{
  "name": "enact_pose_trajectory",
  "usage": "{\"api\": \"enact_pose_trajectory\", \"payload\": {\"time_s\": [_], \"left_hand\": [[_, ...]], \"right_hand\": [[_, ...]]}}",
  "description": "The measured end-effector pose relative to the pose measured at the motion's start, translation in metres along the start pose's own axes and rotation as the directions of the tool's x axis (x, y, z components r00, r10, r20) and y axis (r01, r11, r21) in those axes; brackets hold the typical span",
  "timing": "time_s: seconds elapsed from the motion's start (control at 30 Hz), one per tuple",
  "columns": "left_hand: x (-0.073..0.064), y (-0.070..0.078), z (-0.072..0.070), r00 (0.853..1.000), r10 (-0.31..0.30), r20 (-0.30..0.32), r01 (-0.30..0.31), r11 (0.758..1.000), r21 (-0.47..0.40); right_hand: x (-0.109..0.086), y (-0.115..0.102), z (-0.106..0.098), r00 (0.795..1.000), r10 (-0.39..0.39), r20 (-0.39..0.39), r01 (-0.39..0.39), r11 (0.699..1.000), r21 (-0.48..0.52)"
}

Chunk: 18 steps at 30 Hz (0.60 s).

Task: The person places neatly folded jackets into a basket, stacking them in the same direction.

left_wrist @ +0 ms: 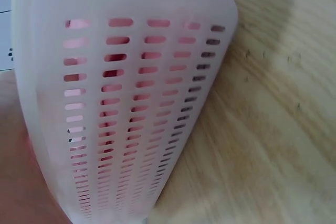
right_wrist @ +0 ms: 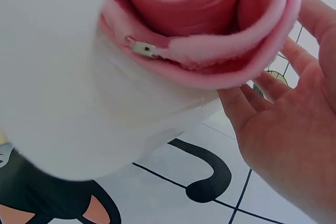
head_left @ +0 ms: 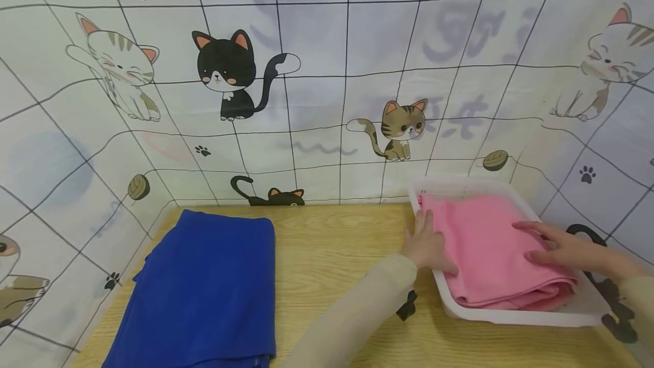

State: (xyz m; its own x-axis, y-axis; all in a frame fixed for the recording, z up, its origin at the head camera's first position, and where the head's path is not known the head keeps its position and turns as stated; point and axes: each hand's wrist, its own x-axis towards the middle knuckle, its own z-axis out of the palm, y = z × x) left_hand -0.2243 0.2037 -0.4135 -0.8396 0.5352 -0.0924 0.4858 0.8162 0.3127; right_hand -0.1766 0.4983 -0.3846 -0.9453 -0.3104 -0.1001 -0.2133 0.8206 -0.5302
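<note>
A folded pink fleece garment [head_left: 490,243] lies inside a white plastic basket [head_left: 526,317] on the right of the table. In the right wrist view, a zipper pull [right_wrist: 144,49] shows on the rolled edge of the pink garment. My left hand [head_left: 428,246] is at the basket's left rim, fingers extended along it and thumb against the cloth. On the other side my right hand [head_left: 562,247] rests on the garment's right part with its fingers spread. The left wrist view shows the basket's slotted wall [left_wrist: 126,103], pink cloth behind the slots.
A folded blue cloth [head_left: 204,294] lies on the left of the wooden table [head_left: 327,254]. Behind and at both sides hangs a white gridded sheet [head_left: 317,101] printed with cats. The basket stands close to the back and right sheet.
</note>
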Motion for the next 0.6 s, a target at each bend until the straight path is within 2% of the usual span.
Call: {"api": "enact_pose_trajectory", "payload": {"time_s": [0.17, 0.37, 0.6], "left_hand": [[-0.011, -0.009, -0.002, 0.999, 0.047, 0.018, -0.047, 0.998, -0.030], [-0.018, -0.021, 0.003, 0.994, 0.113, -0.002, -0.113, 0.992, -0.060], [-0.029, -0.029, 0.010, 0.992, 0.127, -0.027, -0.130, 0.977, -0.167]], "right_hand": [[0.006, -0.005, 0.000, 1.000, 0.006, 0.005, -0.006, 1.000, -0.009], [0.009, -0.011, 0.003, 0.998, 0.054, 0.024, -0.055, 0.998, 0.020], [0.010, -0.014, 0.003, 0.994, 0.093, 0.057, -0.096, 0.994, 0.048]]}}
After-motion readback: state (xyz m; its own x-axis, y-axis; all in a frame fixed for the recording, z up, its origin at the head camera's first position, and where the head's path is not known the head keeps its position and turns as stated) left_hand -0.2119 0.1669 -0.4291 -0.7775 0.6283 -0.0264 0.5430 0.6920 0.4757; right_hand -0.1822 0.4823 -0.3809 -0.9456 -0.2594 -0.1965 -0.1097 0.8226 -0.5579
